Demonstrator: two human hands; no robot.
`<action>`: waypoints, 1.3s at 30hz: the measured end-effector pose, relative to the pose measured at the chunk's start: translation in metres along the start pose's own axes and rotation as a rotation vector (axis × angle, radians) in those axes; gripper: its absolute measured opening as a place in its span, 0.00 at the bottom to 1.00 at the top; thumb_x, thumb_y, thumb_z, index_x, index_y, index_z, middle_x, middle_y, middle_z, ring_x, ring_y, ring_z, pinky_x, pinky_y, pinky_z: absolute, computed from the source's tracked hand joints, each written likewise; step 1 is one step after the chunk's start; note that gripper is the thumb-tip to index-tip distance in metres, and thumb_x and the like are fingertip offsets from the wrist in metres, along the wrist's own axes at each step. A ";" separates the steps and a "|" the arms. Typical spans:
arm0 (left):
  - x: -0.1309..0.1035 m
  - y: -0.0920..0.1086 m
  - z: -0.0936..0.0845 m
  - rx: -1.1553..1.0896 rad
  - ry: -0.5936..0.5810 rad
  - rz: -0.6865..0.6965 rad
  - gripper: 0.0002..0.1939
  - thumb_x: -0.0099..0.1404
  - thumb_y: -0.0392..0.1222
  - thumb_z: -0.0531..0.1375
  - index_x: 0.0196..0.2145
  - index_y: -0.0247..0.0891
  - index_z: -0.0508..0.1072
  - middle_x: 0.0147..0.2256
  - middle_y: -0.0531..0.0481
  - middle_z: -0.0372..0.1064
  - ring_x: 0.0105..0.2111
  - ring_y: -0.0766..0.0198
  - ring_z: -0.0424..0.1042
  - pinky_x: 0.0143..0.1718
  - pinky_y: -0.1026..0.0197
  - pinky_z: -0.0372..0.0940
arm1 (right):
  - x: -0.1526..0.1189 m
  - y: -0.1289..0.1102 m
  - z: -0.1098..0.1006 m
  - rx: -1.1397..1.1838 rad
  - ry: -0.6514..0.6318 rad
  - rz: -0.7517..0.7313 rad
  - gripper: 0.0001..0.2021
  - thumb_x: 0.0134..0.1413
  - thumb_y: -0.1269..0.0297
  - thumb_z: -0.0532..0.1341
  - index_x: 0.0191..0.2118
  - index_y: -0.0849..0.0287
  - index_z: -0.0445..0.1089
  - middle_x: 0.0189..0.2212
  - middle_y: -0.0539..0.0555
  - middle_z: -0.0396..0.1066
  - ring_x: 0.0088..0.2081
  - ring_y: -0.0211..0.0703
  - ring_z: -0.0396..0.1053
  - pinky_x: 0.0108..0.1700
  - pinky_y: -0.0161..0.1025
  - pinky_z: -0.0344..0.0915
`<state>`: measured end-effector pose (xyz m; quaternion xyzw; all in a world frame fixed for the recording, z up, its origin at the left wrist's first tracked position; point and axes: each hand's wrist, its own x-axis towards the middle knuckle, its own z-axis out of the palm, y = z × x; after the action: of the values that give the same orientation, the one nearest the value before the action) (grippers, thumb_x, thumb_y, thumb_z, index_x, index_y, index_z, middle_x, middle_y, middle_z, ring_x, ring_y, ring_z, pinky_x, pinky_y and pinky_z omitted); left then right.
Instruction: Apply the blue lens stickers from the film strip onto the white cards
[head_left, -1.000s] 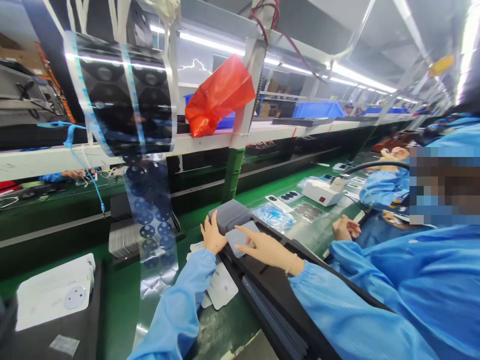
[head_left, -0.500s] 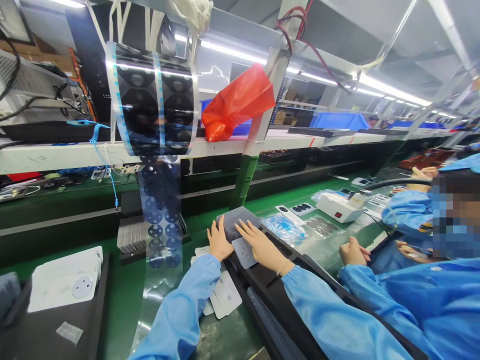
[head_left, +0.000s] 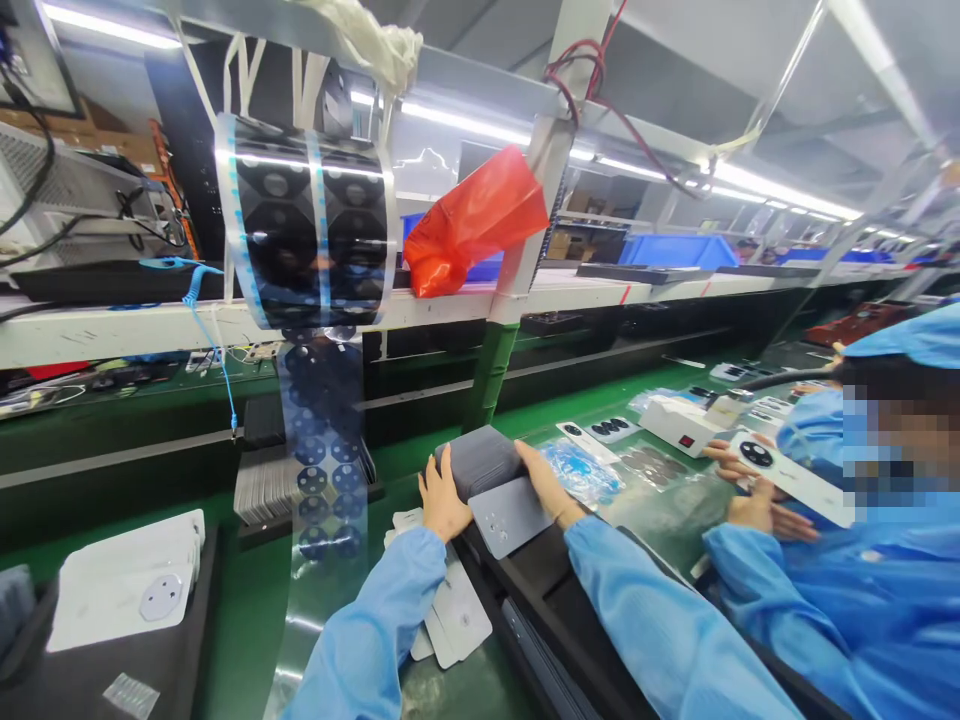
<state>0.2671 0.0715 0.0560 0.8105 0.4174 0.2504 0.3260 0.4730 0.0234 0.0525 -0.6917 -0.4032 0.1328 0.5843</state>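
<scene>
A stack of thin dark grey plates (head_left: pixel 480 460) stands at the middle of the bench, in the far end of a black tray (head_left: pixel 517 600). My left hand (head_left: pixel 444 500) rests against its left side with the fingers spread. On the stack's right side lies my right hand (head_left: pixel 546 482), its fingers partly hidden behind the plates. Between my hands a single grey plate with small round holes (head_left: pixel 511 516) leans in front of the stack. White plates (head_left: pixel 459 615) lie fanned out beneath my left forearm.
A film roll (head_left: pixel 315 225) hangs at the left, its strip trailing onto the bench. White plates (head_left: pixel 127 580) lie in a left tray. To the right are a white device (head_left: pixel 679 425) and a person holding a white plate (head_left: pixel 795 480).
My right hand has moved from the top of the plates to the right side of the stack, uncovering more of the front plate. The person at the right now holds up a white plate.
</scene>
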 end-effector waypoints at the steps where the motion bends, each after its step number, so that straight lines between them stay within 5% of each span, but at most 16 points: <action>1: 0.000 -0.001 0.001 0.003 0.005 0.005 0.53 0.51 0.42 0.64 0.68 0.39 0.38 0.66 0.32 0.41 0.68 0.46 0.39 0.66 0.44 0.34 | -0.002 0.001 0.004 -0.010 0.005 0.009 0.27 0.54 0.44 0.55 0.52 0.56 0.69 0.50 0.57 0.72 0.56 0.58 0.65 0.61 0.55 0.59; 8: 0.001 0.000 0.001 0.026 -0.005 0.005 0.54 0.51 0.43 0.64 0.68 0.37 0.37 0.66 0.30 0.41 0.68 0.46 0.39 0.66 0.44 0.34 | -0.009 -0.007 0.007 -0.112 0.003 0.044 0.31 0.51 0.38 0.57 0.52 0.57 0.69 0.50 0.60 0.71 0.56 0.61 0.65 0.60 0.55 0.61; 11: 0.001 0.000 0.000 0.022 -0.013 0.006 0.54 0.52 0.44 0.64 0.68 0.37 0.37 0.66 0.30 0.40 0.68 0.46 0.38 0.66 0.44 0.34 | -0.013 -0.019 0.013 -0.180 0.017 -0.036 0.42 0.47 0.38 0.61 0.63 0.57 0.57 0.65 0.60 0.52 0.66 0.62 0.47 0.66 0.59 0.46; 14: 0.000 -0.001 0.000 0.017 -0.014 0.012 0.53 0.53 0.46 0.63 0.68 0.37 0.37 0.67 0.30 0.40 0.68 0.47 0.38 0.65 0.43 0.35 | -0.020 -0.033 0.021 -0.445 -0.160 -0.211 0.38 0.52 0.38 0.59 0.64 0.52 0.57 0.69 0.55 0.41 0.69 0.61 0.34 0.67 0.64 0.30; 18: 0.000 -0.002 0.001 -0.009 -0.016 0.009 0.53 0.53 0.48 0.63 0.68 0.36 0.37 0.67 0.30 0.39 0.68 0.48 0.37 0.66 0.44 0.33 | -0.024 -0.048 0.023 -0.742 -0.268 -0.317 0.36 0.59 0.39 0.52 0.66 0.54 0.53 0.69 0.58 0.39 0.69 0.63 0.32 0.65 0.67 0.32; 20: 0.001 -0.003 0.001 -0.037 -0.015 0.016 0.53 0.53 0.48 0.63 0.68 0.37 0.37 0.68 0.32 0.38 0.68 0.48 0.36 0.66 0.44 0.33 | -0.026 -0.053 0.026 -0.775 -0.260 -0.432 0.34 0.62 0.42 0.49 0.68 0.53 0.47 0.69 0.56 0.38 0.69 0.59 0.32 0.66 0.64 0.34; 24: 0.003 -0.006 -0.002 -0.103 -0.021 0.065 0.53 0.53 0.46 0.63 0.68 0.40 0.35 0.69 0.36 0.35 0.69 0.48 0.31 0.66 0.42 0.31 | -0.030 -0.059 0.032 -0.791 -0.428 -0.532 0.26 0.67 0.49 0.44 0.67 0.48 0.51 0.68 0.52 0.46 0.68 0.54 0.39 0.67 0.61 0.38; 28: -0.019 -0.013 -0.010 -0.214 -0.005 0.096 0.60 0.49 0.47 0.67 0.67 0.40 0.32 0.69 0.35 0.22 0.68 0.45 0.21 0.64 0.36 0.29 | -0.038 -0.065 0.009 -0.625 -0.272 -0.512 0.28 0.67 0.49 0.44 0.68 0.51 0.47 0.69 0.55 0.41 0.69 0.53 0.35 0.67 0.62 0.32; 31: -0.053 -0.017 -0.013 -0.278 0.108 0.106 0.45 0.56 0.46 0.63 0.65 0.38 0.44 0.69 0.34 0.29 0.69 0.47 0.27 0.65 0.39 0.35 | -0.048 -0.062 -0.028 -0.463 -0.241 -0.443 0.30 0.64 0.47 0.49 0.67 0.51 0.47 0.69 0.57 0.42 0.69 0.53 0.39 0.67 0.58 0.41; 35: -0.084 -0.007 -0.010 -0.232 0.140 0.084 0.14 0.64 0.47 0.58 0.46 0.42 0.68 0.65 0.41 0.48 0.68 0.49 0.39 0.64 0.41 0.43 | -0.063 -0.045 -0.067 -0.479 -0.489 -0.356 0.35 0.51 0.44 0.63 0.61 0.54 0.56 0.63 0.63 0.54 0.65 0.60 0.51 0.64 0.57 0.52; 39: -0.083 0.013 -0.001 -0.117 0.135 0.046 0.09 0.61 0.47 0.62 0.34 0.40 0.71 0.62 0.41 0.53 0.67 0.44 0.41 0.65 0.38 0.40 | -0.069 -0.026 -0.072 -0.504 -0.499 -0.189 0.43 0.41 0.45 0.68 0.60 0.59 0.55 0.59 0.67 0.59 0.60 0.62 0.59 0.61 0.58 0.57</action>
<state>0.2295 -0.0030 0.0550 0.7807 0.4043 0.3358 0.3381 0.4660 -0.0765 0.0773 -0.7200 -0.6154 0.1395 0.2888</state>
